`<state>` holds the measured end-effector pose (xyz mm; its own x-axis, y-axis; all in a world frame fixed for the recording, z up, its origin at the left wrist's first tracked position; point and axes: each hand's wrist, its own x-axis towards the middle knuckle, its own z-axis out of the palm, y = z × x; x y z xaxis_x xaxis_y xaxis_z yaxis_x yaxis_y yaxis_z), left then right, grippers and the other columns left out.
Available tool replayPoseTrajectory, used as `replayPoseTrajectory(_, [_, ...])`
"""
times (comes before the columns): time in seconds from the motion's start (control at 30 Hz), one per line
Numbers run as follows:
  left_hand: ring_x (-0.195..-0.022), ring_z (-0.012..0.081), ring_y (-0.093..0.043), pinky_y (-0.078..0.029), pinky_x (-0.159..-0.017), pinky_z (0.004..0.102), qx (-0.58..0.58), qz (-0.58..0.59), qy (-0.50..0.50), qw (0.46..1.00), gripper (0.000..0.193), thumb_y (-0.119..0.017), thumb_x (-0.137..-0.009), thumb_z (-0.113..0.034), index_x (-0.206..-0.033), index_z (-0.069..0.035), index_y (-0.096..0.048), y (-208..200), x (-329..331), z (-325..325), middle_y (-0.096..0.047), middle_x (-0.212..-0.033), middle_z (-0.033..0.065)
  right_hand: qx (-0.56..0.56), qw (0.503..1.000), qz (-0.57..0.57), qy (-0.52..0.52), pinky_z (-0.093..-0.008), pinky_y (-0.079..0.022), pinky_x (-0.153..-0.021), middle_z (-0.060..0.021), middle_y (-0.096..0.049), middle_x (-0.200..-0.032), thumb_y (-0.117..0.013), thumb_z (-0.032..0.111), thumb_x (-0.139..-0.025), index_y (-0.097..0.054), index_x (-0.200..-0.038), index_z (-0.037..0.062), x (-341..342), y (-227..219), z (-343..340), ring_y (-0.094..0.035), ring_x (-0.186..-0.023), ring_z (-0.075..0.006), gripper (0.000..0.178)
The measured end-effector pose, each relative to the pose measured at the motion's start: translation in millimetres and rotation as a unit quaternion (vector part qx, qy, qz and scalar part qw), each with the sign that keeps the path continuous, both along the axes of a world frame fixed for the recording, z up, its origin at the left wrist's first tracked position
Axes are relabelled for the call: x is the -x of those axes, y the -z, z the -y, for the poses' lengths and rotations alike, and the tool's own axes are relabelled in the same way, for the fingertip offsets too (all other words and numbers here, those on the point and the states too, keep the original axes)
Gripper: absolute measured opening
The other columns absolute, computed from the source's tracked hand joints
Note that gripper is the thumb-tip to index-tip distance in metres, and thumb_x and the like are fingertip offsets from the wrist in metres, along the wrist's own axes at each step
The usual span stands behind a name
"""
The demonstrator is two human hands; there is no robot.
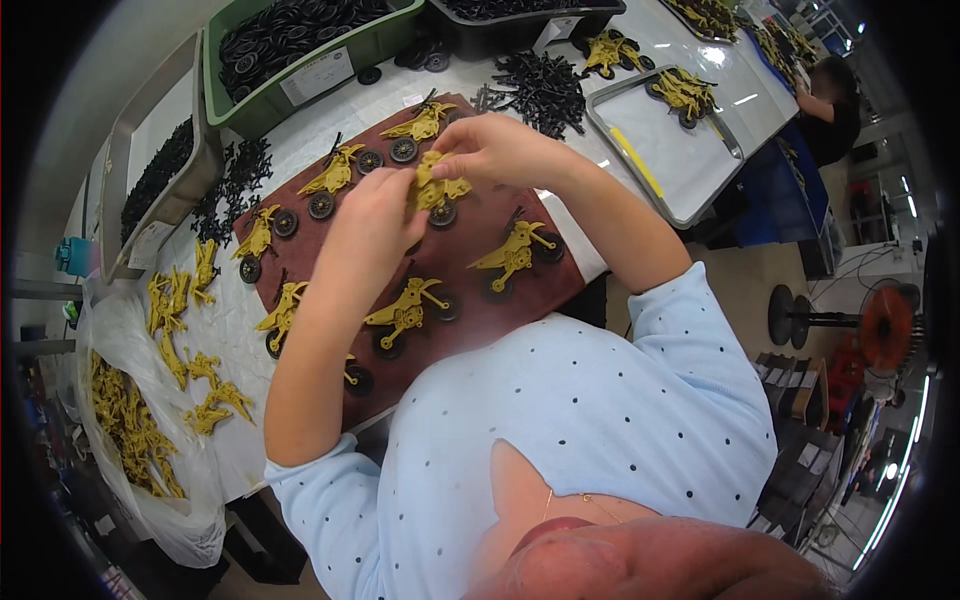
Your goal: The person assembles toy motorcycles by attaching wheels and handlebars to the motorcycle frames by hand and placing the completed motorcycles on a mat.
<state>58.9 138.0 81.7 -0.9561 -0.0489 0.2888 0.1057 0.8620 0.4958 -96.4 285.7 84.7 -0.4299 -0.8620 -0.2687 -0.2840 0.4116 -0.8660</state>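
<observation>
Above the dark red mat (440,360), both my hands meet at a yellow toy motorcycle body (440,190). My left hand (372,205) is closed on its left side, fingers partly hidden behind the hand. From the right, my right hand (487,148) pinches its upper part. A black wheel (443,213) shows just below the body; whether it is attached I cannot tell. Around my hands, several more yellow motorcycle bodies lie on the mat, such as one at the right (515,255) and one nearer me (408,308), each beside black wheels.
A green bin (345,75) of black wheels stands at the far left, a grey bin (160,170) of small black parts beside it. Loose black parts (540,90) lie beyond the mat. Right is a metal tray (660,190); left, a plastic bag (190,500) of yellow parts. A co-worker (830,105) sits far right.
</observation>
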Motion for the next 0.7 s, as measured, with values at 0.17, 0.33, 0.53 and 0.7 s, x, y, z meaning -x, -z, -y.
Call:
replayPoseTrajectory(0.17, [-0.090,0.0339,-0.062,-0.051,-0.080,0.0382,-0.013,-0.026,-0.014,0.999,0.034,-0.072,-0.072,-0.005,-0.104,0.002,-0.063,49,42,-16,-0.065,-0.098,0.0174,0.015,0.987,-0.150,0.060,-0.0304,-0.051,-0.072,-0.0116,-0.069,-0.091,-0.074,0.030,-0.079,-0.065,-0.104,0.0007,28,43,-11,-0.064,-0.081,-0.0184,0.040])
replayPoseTrajectory(0.33, [-0.090,0.0354,-0.062,-0.050,-0.080,0.0401,0.000,-0.011,-0.023,1.000,0.033,-0.070,-0.072,-0.003,-0.104,0.004,-0.063,68,51,-34,-0.065,-0.096,0.0201,0.032,0.964,-0.250,0.087,-0.0362,-0.051,-0.077,-0.0153,-0.069,-0.089,-0.075,0.031,-0.077,-0.069,-0.099,0.0029,31,72,-18,-0.066,-0.085,-0.0288,0.036])
replayPoseTrajectory(0.53, [-0.089,0.0361,-0.063,-0.051,-0.078,0.0406,0.017,0.022,-0.047,0.999,0.031,-0.068,-0.073,-0.001,-0.102,0.006,-0.063,73,52,-36,-0.064,-0.095,0.0224,0.018,0.941,-0.321,0.105,-0.0386,-0.049,-0.080,-0.0157,-0.064,-0.098,-0.074,0.034,-0.076,-0.069,-0.101,0.0062,22,82,-16,-0.062,-0.093,-0.0315,0.038])
replayPoseTrajectory(0.7, [-0.086,0.0368,-0.062,-0.051,-0.073,0.0426,0.028,0.021,-0.028,0.999,0.023,-0.064,-0.077,-0.005,-0.097,0.006,-0.061,75,51,-34,-0.063,-0.089,0.0210,0.037,0.940,-0.317,0.119,-0.0379,-0.049,-0.082,-0.0143,-0.059,-0.102,-0.074,0.033,-0.076,-0.067,-0.102,0.0074,22,90,-16,-0.061,-0.095,-0.0304,0.037])
